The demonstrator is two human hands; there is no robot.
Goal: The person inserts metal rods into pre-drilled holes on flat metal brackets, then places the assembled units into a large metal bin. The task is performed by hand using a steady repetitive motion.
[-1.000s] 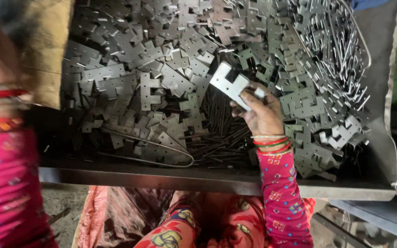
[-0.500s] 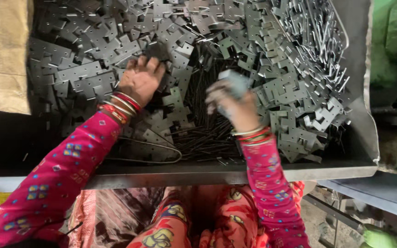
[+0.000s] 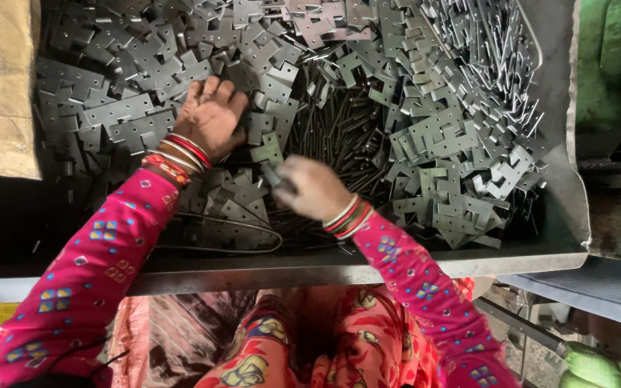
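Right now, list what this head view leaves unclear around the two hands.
- Right hand: motion-blurred, so its grip on a metal plate is uncertain.
- Left hand: fingertips buried in the plate pile.
- Tray: top cut off by the frame edge.

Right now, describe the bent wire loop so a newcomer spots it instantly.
Start at the metal tray heaped with flat notched plates. Follow its near edge to the gap between the left hand and right hand. The wire loop lies there: one long, thin, rounded outline, unlike the plates.
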